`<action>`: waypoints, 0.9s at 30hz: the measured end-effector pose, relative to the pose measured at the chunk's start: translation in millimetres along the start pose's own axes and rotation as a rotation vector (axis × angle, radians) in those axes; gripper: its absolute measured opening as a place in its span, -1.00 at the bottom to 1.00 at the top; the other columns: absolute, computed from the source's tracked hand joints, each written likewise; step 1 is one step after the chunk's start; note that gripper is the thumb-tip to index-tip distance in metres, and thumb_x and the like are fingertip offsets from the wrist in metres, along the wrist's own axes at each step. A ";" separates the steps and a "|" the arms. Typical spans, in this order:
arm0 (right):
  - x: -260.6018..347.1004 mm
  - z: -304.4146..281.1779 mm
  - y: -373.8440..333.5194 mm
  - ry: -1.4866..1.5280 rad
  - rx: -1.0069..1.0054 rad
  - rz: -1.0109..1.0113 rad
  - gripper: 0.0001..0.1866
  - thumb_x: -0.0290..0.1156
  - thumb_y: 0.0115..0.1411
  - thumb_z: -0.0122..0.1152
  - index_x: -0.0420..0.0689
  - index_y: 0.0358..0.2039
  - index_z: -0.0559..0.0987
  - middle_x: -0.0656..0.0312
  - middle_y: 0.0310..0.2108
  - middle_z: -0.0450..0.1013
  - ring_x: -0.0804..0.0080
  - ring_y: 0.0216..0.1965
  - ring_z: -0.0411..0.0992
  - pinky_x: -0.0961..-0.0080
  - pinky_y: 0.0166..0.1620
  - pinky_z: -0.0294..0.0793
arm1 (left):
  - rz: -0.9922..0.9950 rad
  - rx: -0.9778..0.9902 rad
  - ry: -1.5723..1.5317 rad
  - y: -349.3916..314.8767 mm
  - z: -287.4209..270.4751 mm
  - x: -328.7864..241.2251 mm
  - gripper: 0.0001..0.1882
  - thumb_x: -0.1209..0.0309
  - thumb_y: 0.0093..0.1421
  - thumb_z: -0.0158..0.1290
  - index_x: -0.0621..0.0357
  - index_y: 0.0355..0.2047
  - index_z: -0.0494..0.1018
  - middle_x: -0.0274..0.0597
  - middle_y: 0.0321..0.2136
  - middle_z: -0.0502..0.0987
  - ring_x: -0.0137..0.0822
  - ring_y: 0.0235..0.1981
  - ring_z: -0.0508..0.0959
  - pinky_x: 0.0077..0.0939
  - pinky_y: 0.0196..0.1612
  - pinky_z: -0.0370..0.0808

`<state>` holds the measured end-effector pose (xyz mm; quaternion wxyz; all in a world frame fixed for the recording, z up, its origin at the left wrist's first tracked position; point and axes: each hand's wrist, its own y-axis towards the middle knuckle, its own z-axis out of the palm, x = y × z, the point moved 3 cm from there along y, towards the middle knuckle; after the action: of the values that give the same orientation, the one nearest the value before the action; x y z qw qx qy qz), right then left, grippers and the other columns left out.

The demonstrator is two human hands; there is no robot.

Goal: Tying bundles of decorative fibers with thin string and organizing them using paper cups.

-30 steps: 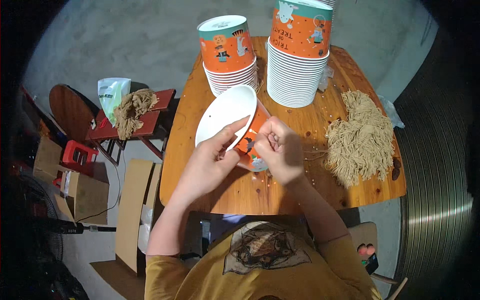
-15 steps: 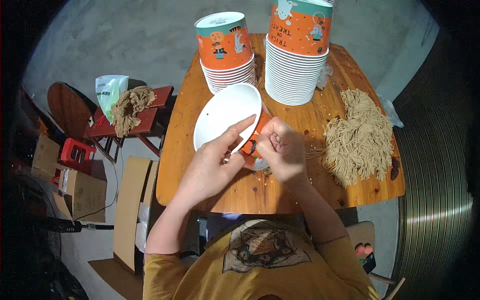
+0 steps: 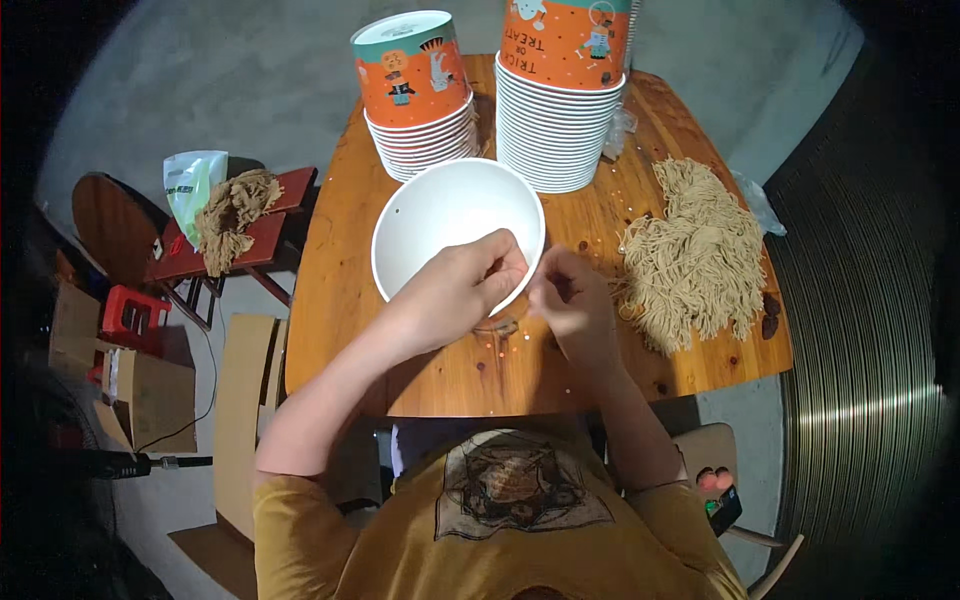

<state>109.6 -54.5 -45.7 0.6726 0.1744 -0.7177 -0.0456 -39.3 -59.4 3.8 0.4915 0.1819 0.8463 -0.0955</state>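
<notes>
A paper bucket (image 3: 430, 205), white inside, stands on the wooden table (image 3: 430, 390) with its mouth facing up toward me. There is a small dark hole in its left wall. My left hand (image 3: 465, 280) reaches over the near rim, its fingers curled together just inside the right wall. Just outside that same wall is my right hand (image 3: 575, 305), thumb and fingers pinched close to the rim. Whatever either pinch holds is too small or hidden to make out. A bundle of beige cords (image 3: 695, 260) lies to the right of my right hand.
Behind the bucket stand two stacks of upside-down paper buckets, a shorter left stack (image 3: 412, 85) and a taller right stack (image 3: 560, 110), with orange printed sides. More beige cord (image 3: 235, 215) rests on a red bench (image 3: 262, 245) at left. Cardboard boxes (image 3: 165, 395) sit on the floor.
The bucket has gone from tilted on its side to standing upright. My left fingers, stretched over the rim before, are now curled inside the wall. My right hand remains outside, its fist loosened into a pinch.
</notes>
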 end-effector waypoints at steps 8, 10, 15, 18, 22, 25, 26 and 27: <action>4.8 -47.6 -11.0 -0.248 0.246 0.128 -0.81 -0.33 0.17 0.12 -0.21 -0.35 0.48 0.34 -0.59 0.34 0.66 -0.52 0.23 0.63 -0.43 0.26 | 0.168 -0.201 0.068 16.4 -2.5 3.8 -0.87 0.41 0.22 -0.09 0.24 -0.36 0.34 -0.05 -0.48 0.50 -0.20 -0.40 0.54 -0.31 -0.29 0.44; 23.6 -53.0 -9.8 -0.228 0.264 0.183 -0.81 -0.33 0.18 0.12 -0.21 -0.35 0.48 0.33 -0.59 0.34 0.66 -0.52 0.24 0.62 -0.43 0.27 | 0.175 -0.142 -0.163 23.1 -1.0 1.7 -0.88 0.42 0.22 -0.10 0.24 -0.38 0.33 -0.22 -0.45 0.52 -0.41 -0.41 0.50 -0.48 -0.30 0.45; 40.4 -60.1 10.6 -0.240 0.380 0.139 -0.79 -0.31 0.20 0.11 -0.22 -0.33 0.50 0.32 -0.57 0.35 0.66 -0.52 0.26 0.62 -0.44 0.27 | -0.018 0.010 -0.413 36.4 15.6 -4.1 -0.89 0.40 0.25 -0.13 0.17 -0.34 0.32 -0.34 -0.52 0.44 -0.61 -0.50 0.38 -0.71 -0.37 0.36; 45.7 -58.5 24.9 -0.195 0.507 -0.090 -0.81 -0.35 0.20 0.14 -0.23 -0.31 0.51 0.34 -0.53 0.37 0.67 -0.48 0.28 0.66 -0.42 0.29 | -0.020 0.069 -0.306 39.9 22.1 -3.4 -0.88 0.36 0.27 -0.10 0.14 -0.30 0.34 -0.42 -0.61 0.33 -0.60 -0.52 0.35 -0.69 -0.40 0.33; 52.2 -61.8 40.3 -0.163 0.575 -0.012 -0.83 -0.33 0.19 0.16 -0.17 -0.32 0.53 0.43 -0.50 0.40 0.75 -0.49 0.26 0.74 -0.41 0.26 | -0.005 0.108 -0.275 40.4 21.2 -0.5 -0.88 0.38 0.26 -0.06 0.18 -0.29 0.35 -0.41 -0.58 0.35 -0.59 -0.51 0.35 -0.68 -0.40 0.33; 54.3 -63.6 47.6 -0.143 0.557 -0.032 -0.83 -0.33 0.21 0.13 -0.17 -0.34 0.53 0.46 -0.53 0.38 0.77 -0.50 0.25 0.76 -0.42 0.25 | -0.069 0.094 -0.389 37.0 21.4 -3.7 -0.86 0.41 0.23 -0.02 0.24 -0.28 0.36 -0.38 -0.52 0.40 -0.57 -0.50 0.37 -0.66 -0.38 0.34; 52.8 -62.4 49.4 -0.124 0.562 -0.019 -0.83 -0.34 0.21 0.12 -0.18 -0.34 0.53 0.46 -0.55 0.37 0.77 -0.50 0.26 0.76 -0.42 0.26 | -0.087 0.107 -0.429 35.2 20.9 -3.9 -0.85 0.42 0.22 0.00 0.26 -0.28 0.37 -0.36 -0.50 0.42 -0.57 -0.49 0.38 -0.66 -0.38 0.35; 52.3 -60.9 49.7 -0.122 0.560 -0.022 -0.83 -0.34 0.21 0.12 -0.18 -0.34 0.53 0.46 -0.55 0.37 0.77 -0.50 0.26 0.76 -0.42 0.26 | -0.105 0.122 -0.469 34.3 20.9 -3.6 -0.84 0.43 0.21 0.01 0.28 -0.28 0.37 -0.34 -0.47 0.44 -0.56 -0.48 0.39 -0.66 -0.37 0.35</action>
<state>158.2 -14.0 24.5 0.5532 0.3580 -0.7396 0.1366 -7.3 -35.9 -2.9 0.6569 0.1397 0.7101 -0.2114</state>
